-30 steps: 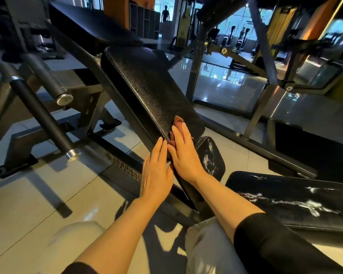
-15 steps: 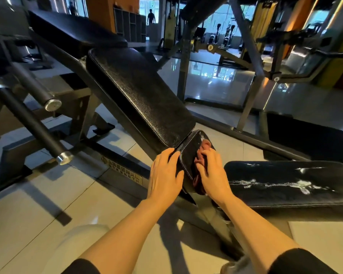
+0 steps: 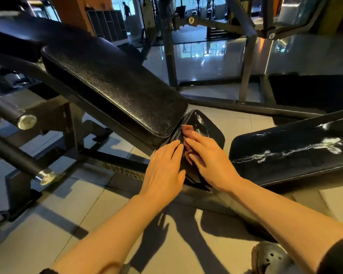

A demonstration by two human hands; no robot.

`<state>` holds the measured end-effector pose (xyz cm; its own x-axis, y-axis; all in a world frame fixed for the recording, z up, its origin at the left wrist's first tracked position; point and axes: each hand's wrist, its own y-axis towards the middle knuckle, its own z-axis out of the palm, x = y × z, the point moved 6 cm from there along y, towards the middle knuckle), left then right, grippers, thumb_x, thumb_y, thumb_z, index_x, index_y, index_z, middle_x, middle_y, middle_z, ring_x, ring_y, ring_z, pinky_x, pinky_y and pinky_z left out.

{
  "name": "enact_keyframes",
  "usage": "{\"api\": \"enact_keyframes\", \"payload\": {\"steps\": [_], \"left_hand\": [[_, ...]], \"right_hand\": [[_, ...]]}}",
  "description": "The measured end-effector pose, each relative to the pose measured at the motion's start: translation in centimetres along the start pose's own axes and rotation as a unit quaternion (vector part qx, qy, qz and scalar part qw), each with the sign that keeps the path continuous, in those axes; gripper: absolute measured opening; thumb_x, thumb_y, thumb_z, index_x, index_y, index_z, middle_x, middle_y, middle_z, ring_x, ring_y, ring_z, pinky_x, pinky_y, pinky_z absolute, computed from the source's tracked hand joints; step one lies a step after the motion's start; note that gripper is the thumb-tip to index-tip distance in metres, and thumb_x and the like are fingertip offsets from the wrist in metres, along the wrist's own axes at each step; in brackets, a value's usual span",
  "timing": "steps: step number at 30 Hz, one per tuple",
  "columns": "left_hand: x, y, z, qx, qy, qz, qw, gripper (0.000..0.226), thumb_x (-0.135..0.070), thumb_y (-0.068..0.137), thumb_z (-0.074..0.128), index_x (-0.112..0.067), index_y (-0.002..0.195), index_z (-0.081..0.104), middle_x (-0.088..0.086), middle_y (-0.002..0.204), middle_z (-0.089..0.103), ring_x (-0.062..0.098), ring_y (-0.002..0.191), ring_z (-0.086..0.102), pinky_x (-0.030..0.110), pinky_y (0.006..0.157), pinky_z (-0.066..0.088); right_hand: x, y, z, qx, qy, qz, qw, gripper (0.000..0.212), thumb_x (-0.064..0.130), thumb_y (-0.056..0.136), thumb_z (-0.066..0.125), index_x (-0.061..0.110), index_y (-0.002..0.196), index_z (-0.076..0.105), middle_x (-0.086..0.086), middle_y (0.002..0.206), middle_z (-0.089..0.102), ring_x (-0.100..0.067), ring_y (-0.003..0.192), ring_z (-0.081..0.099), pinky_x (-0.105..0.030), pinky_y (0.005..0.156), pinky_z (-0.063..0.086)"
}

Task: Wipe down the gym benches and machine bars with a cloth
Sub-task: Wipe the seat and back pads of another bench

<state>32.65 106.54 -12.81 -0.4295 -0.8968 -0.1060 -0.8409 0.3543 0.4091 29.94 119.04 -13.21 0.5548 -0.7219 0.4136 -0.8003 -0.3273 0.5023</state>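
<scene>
Cloth soft, light, bunches easily; right hand presses it flat-fingered on seat pad; left hand flat, steadying pad edge; keep palm over cloth w/ firm pressure

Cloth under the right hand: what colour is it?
Reddish-pink; the cloth shows best in the head view, on the small black seat pad.

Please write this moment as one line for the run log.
right hand: presses cloth on seat pad | left hand: flat on pad edge
</scene>
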Motion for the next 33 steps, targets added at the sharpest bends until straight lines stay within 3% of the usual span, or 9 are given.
{"api": "enact_keyframes", "payload": {"steps": [3, 6, 10, 12, 14, 18, 23, 29, 33], "left_hand": [[0.2, 0.0, 0.3, -0.015, -0.017, -0.003, 1.0, 0.072, -0.019, 0.077, 0.077, -0.002, 0.14, 0.045, 0.014, 0.143, 0.045, 0.029, 0.132, 0.042, 0.048, 0.108, 0.039], [0.3, 0.2, 0.1, -0.019, -0.03, -0.01, 0.999, 0.069, -0.022, 0.081, 0.074, -0.005, 0.141, 0.045, 0.01, 0.145, 0.043, 0.025, 0.133, 0.04, 0.039, 0.111, 0.034], [0.4, 0.2, -0.1, -0.03, -0.067, -0.033, 0.997, 0.069, -0.023, 0.083, 0.072, -0.007, 0.143, 0.041, 0.007, 0.148, 0.039, 0.022, 0.135, 0.038, 0.039, 0.11, 0.036], [0.2, 0.2, -0.2, -0.035, -0.065, -0.036, 0.997, 0.068, -0.024, 0.084, 0.071, -0.008, 0.143, 0.041, 0.006, 0.148, 0.039, 0.021, 0.135, 0.037, 0.041, 0.109, 0.038], [0.0, 0.3, -0.2, -0.031, -0.057, -0.038, 0.997, 0.067, -0.025, 0.084, 0.071, -0.008, 0.143, 0.042, 0.006, 0.148, 0.039, 0.022, 0.135, 0.037, 0.041, 0.108, 0.038], [-0.2, 0.3, -0.1, -0.041, -0.056, -0.051, 0.996, 0.063, -0.023, 0.083, 0.071, -0.007, 0.139, 0.047, 0.007, 0.145, 0.042, 0.023, 0.133, 0.04, 0.037, 0.104, 0.039], [-0.1, 0.5, -0.2, -0.052, -0.051, -0.054, 0.996, 0.062, -0.023, 0.082, 0.072, -0.008, 0.137, 0.05, 0.008, 0.143, 0.046, 0.024, 0.13, 0.043, 0.036, 0.1, 0.042], [-0.3, 0.3, -0.1, -0.044, -0.05, -0.054, 0.996, 0.062, -0.021, 0.08, 0.074, -0.007, 0.136, 0.051, 0.009, 0.142, 0.046, 0.026, 0.13, 0.045, 0.038, 0.098, 0.045], [-0.3, 0.2, -0.1, -0.044, -0.041, -0.054, 0.997, 0.063, -0.021, 0.078, 0.075, -0.007, 0.135, 0.052, 0.009, 0.141, 0.048, 0.026, 0.128, 0.047, 0.037, 0.096, 0.046]], "right_hand": [[-1.3, 0.6, 0.0, 0.013, 0.011, 0.028, 0.999, 0.051, 0.009, 0.096, 0.056, 0.016, 0.145, 0.044, 0.003, 0.154, 0.036, -0.011, 0.137, 0.031, 0.003, 0.1, 0.008], [-4.1, 0.4, -0.6, -0.001, 0.037, 0.152, 0.988, 0.047, 0.01, 0.099, 0.051, 0.019, 0.144, 0.044, 0.004, 0.154, 0.035, -0.014, 0.138, 0.035, -0.006, 0.098, 0.016], [0.1, 0.5, -0.4, 0.014, 0.05, 0.013, 0.999, 0.053, 0.003, 0.092, 0.058, 0.015, 0.142, 0.047, 0.005, 0.154, 0.035, -0.009, 0.141, 0.03, 0.001, 0.104, 0.016], [0.5, 0.5, 0.2, 0.054, 0.04, -0.039, 0.997, 0.057, 0.003, 0.092, 0.058, 0.015, 0.146, 0.043, 0.004, 0.157, 0.03, -0.01, 0.144, 0.026, -0.013, 0.114, 0.022], [-1.2, 1.1, 0.2, 0.064, 0.011, -0.005, 0.998, 0.054, 0.01, 0.095, 0.057, 0.017, 0.146, 0.042, 0.001, 0.157, 0.03, -0.017, 0.144, 0.029, -0.026, 0.114, 0.027], [-3.7, 1.4, -0.5, 0.018, 0.022, 0.118, 0.993, 0.047, 0.013, 0.097, 0.054, 0.019, 0.143, 0.046, 0.0, 0.151, 0.04, -0.017, 0.137, 0.038, -0.017, 0.101, 0.023], [-0.9, 1.6, 0.6, 0.058, 0.042, -0.017, 0.997, 0.052, 0.011, 0.094, 0.059, 0.017, 0.144, 0.046, 0.001, 0.156, 0.032, -0.015, 0.143, 0.031, -0.027, 0.112, 0.03], [-5.1, 2.4, 0.0, 0.032, 0.059, 0.155, 0.986, 0.047, 0.014, 0.098, 0.053, 0.02, 0.144, 0.045, 0.001, 0.154, 0.035, -0.015, 0.14, 0.032, -0.017, 0.107, 0.019], [-1.3, 2.4, 0.4, 0.034, 0.083, 0.061, 0.994, 0.049, 0.012, 0.095, 0.058, 0.02, 0.142, 0.048, 0.005, 0.154, 0.036, -0.011, 0.141, 0.032, -0.022, 0.112, 0.024]]}}
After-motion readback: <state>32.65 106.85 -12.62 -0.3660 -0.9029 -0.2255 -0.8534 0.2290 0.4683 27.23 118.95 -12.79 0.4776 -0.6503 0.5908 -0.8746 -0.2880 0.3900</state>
